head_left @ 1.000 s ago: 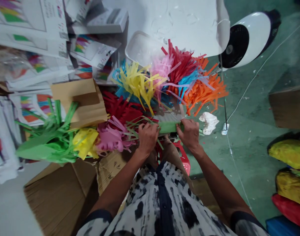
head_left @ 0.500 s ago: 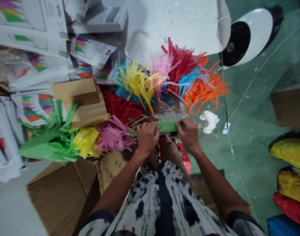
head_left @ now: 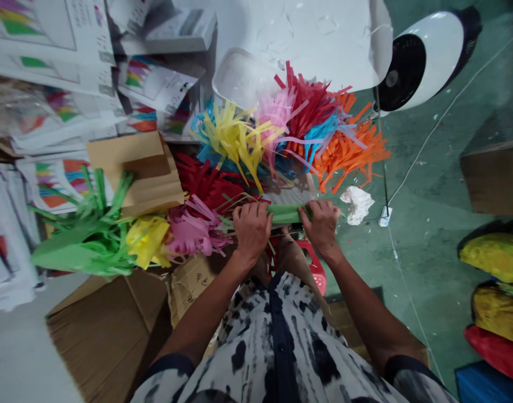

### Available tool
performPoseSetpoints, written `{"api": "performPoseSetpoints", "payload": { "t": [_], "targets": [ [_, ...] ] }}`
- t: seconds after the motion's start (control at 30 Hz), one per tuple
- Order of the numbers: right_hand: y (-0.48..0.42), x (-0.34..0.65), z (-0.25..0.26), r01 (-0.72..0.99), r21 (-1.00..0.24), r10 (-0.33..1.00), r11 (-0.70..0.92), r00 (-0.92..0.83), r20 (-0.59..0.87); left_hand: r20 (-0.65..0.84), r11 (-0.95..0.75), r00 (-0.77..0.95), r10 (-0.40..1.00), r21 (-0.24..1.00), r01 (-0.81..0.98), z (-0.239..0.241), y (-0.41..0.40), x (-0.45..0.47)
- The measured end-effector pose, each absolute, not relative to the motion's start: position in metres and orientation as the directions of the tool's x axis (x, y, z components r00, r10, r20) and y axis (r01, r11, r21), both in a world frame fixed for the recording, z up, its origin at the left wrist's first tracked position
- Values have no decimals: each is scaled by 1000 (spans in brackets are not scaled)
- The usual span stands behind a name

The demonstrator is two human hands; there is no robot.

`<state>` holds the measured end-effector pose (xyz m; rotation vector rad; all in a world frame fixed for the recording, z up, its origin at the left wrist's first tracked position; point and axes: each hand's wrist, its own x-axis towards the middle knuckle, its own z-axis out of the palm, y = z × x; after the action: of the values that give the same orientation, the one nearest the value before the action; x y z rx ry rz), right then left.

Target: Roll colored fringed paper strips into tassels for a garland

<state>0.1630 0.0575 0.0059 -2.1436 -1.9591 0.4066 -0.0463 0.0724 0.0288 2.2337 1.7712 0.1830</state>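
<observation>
A strip of green fringed tissue paper (head_left: 284,213) stretches between my two hands near the table's front edge. My left hand (head_left: 252,226) is closed on its left end, with thin green fringes poking out to the left. The right end is gripped by my right hand (head_left: 321,225), fingers curled over it. Just beyond lie dark red fringed paper (head_left: 210,182) and a yellow tassel (head_left: 235,140). Pink fringed paper (head_left: 197,229) sits left of my left hand. What my fingertips do underneath is hidden.
Red, orange and blue tassels (head_left: 349,145) lie at the back right beside a clear plastic tub (head_left: 239,78). Green fringed paper (head_left: 80,240) and a brown paper packet (head_left: 134,168) are at left. A cardboard box (head_left: 109,330) stands below; a white and black appliance (head_left: 428,61) is on the floor.
The green strip between my hands looks narrower and more rolled than before. Both hands hold nearly the same place, and the view has shifted slightly.
</observation>
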Motion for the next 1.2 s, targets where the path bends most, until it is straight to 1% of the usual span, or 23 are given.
{"api": "performPoseSetpoints", "payload": {
  "t": [0.03,0.07,0.13,0.2,0.23,0.3,0.33,0.4,0.47,0.53,0.73,0.83,0.9,0.97,1.03,1.07,1.1,1.17,1.2],
  "targets": [
    [58,162,5,941,-326,996,-89,76,-51,-30,-249,271,962,311,917,28,70,-46],
    [58,161,4,945,-317,996,-84,74,-43,9,-324,340,941,327,888,27,67,-46],
    [60,160,5,950,-301,997,-79,70,-40,48,-509,528,848,355,784,24,60,-45],
    [61,162,9,957,-281,997,-77,70,-35,29,-633,672,740,368,681,20,52,-44],
    [59,164,12,960,-268,997,-77,76,-16,8,-654,702,712,370,660,18,49,-42],
    [53,169,20,970,-233,996,-62,77,55,-36,-650,710,703,373,662,15,45,-41],
    [47,171,24,975,-220,994,-22,46,102,-51,-643,708,704,378,666,14,45,-40],
    [31,174,30,969,-209,981,131,-97,166,-54,-634,704,708,392,667,14,45,-38],
    [15,174,29,930,-220,950,295,-261,171,-46,-631,706,707,410,659,16,47,-37],
    [3,174,25,904,-232,932,360,-335,138,-41,-634,715,698,429,643,20,49,-40],
    [-1,188,15,924,-228,951,308,-293,96,5,-694,764,646,420,584,29,82,-82],
    [3,192,16,926,-226,953,304,-293,80,-24,-682,760,650,422,597,36,114,-111],
    [4,191,17,928,-218,952,303,-288,100,-13,-643,701,713,388,661,44,128,-119],
    [6,188,17,932,-211,955,294,-274,116,50,-546,563,825,327,771,52,128,-114],
    [8,184,16,940,-205,961,273,-254,114,121,-468,453,883,284,837,55,115,-98],
    [9,182,16,943,-204,964,262,-245,104,138,-480,460,877,279,832,53,105,-88],
    [10,180,16,946,-202,967,252,-238,94,136,-535,519,844,281,797,50,95,-77],
    [14,177,18,951,-198,971,237,-228,70,98,-674,681,725,306,673,39,77,-58],
    [16,175,19,953,-195,972,233,-226,57,76,-707,726,683,319,631,33,71,-50]
  ]
}}
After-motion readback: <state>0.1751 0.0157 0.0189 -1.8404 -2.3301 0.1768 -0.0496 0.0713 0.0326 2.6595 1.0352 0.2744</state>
